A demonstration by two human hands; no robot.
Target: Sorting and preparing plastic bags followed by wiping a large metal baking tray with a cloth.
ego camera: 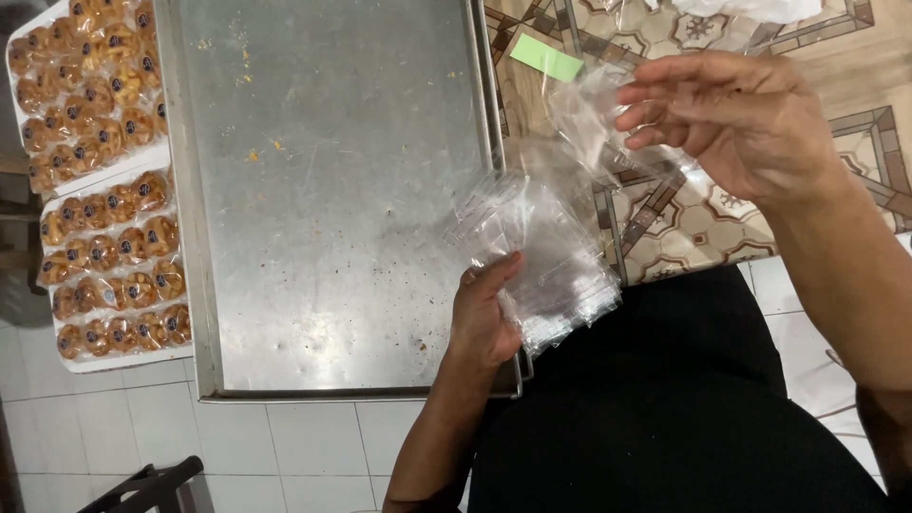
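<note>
My left hand [486, 313] grips a stack of small clear plastic bags [541, 249] at the right rim of a large bare metal baking tray [332, 190]. My thumb lies on top of the stack. My right hand [736, 119] is raised to the right of the stack and pinches a single clear plastic bag [589, 114] between thumb and fingertips, pulled away from the stack.
Two white trays of wrapped round brown pastries [104, 180] lie left of the metal tray. A patterned surface [703, 223] with a green paper slip [546, 57] lies beyond my hands. My black clothing fills the lower right. White floor tiles show below.
</note>
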